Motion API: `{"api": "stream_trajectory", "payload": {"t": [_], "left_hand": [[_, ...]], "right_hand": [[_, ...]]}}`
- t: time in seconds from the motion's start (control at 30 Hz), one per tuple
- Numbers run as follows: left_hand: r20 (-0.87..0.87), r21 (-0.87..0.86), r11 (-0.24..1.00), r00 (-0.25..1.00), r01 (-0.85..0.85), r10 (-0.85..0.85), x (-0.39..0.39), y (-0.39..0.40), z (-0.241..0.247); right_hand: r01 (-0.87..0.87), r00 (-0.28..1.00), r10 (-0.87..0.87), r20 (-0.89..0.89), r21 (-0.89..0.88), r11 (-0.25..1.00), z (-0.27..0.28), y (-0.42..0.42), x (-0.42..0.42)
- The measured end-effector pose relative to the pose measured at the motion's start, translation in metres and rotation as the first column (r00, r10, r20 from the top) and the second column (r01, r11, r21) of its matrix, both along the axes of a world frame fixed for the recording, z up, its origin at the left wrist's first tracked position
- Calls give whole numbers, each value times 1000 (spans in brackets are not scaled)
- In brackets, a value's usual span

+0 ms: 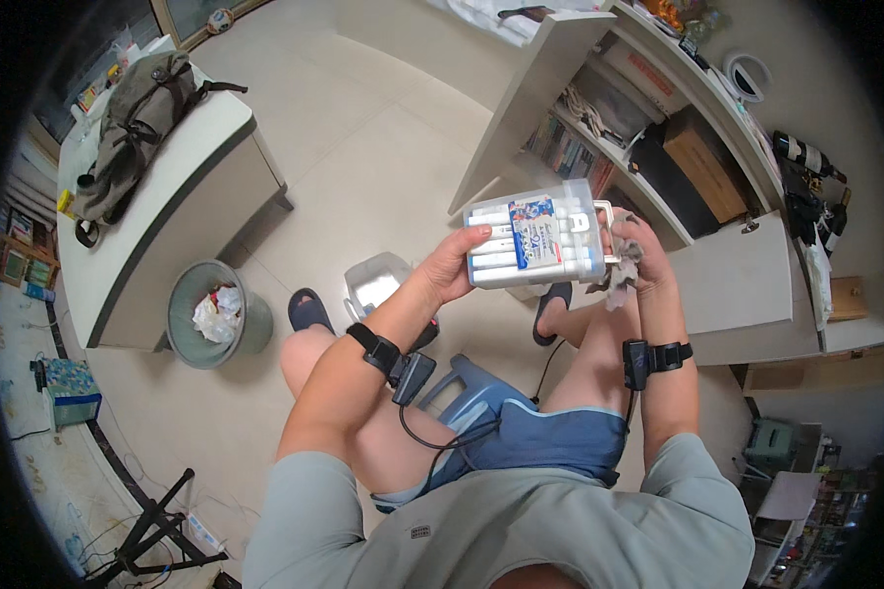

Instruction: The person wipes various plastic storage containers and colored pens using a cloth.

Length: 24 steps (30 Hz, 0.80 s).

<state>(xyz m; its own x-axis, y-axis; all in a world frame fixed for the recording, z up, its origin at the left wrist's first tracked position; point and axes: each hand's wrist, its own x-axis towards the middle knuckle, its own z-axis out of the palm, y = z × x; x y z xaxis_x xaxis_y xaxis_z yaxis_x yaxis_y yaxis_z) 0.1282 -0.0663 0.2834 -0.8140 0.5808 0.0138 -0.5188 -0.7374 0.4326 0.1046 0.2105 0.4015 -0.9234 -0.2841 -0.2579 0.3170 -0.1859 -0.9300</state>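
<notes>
A clear plastic case of white marker pens [573, 271] is held up above my knees, with a printed label on its upper face. My left hand [453, 263] grips the case's left end, thumb on top. At the opposite end, by the white carrying handle [605, 213], my right hand [648, 254] holds a crumpled grey cloth [623, 274]. Some of my right fingers are hidden behind the handle and cloth, so their contact with the case is unclear.
An open white cabinet [740, 287] stands at right, holding discs [569, 153], cables and boxes. Below the case, a clear plastic bin [376, 280] sits on the floor. At left are a waste bin [258, 324] and a desk [214, 118] bearing a grey backpack [136, 125].
</notes>
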Motion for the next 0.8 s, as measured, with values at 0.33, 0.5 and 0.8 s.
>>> {"api": "stream_trajectory", "payload": {"t": [0.33, 0.5, 0.8], "left_hand": [[-9, -58, 981, 982, -187, 187, -8, -16, 0], [-30, -119, 952, 959, -283, 281, -5, -3, 5], [52, -169, 925, 934, -340, 353, -7, 0, -16]], "right_hand": [[355, 918, -395, -47, -347, 868, -19, 29, -10], [551, 650, -408, -641, 28, 834, 36, -42, 5], [639, 270, 648, -712, 636, 433, -48, -163, 31]]}}
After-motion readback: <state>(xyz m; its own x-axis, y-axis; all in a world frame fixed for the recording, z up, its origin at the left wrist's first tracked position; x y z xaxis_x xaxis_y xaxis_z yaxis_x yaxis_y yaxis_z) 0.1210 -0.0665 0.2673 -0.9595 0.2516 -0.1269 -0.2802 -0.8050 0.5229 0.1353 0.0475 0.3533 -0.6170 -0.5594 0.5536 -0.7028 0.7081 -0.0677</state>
